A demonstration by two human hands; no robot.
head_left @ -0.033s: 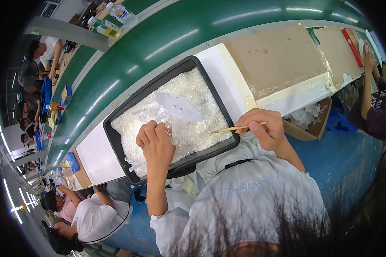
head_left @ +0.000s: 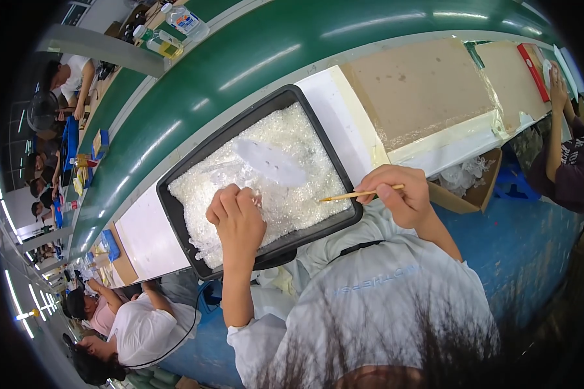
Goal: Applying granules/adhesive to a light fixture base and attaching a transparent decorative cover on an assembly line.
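Observation:
A black rectangular tray (head_left: 321,136) lies tilted before me, filled with clear, glittering granules (head_left: 285,129). Over its front left part is my left hand (head_left: 238,214), fingers curled together and pointing down into the granules. Something clear glints by its fingertips, too small to name. A pale, translucent oval piece (head_left: 269,162) with small dark specks rests on the granules beyond that hand. At the tray's right front corner my right hand (head_left: 399,194) pinches a thin wooden stick (head_left: 363,193). Its narrow golden-brown tip points left, over the granules.
Beyond the tray runs a glossy green surface (head_left: 259,61). Brown cardboard (head_left: 428,91) is taped to the white bench at right. An open carton (head_left: 467,188) of clear plastic stands below it. Two bottles (head_left: 185,23) stand far left. Other people work at both sides.
My left hand has shifted very slightly toward me, its fingers still curled. The right hand and the stick look the same.

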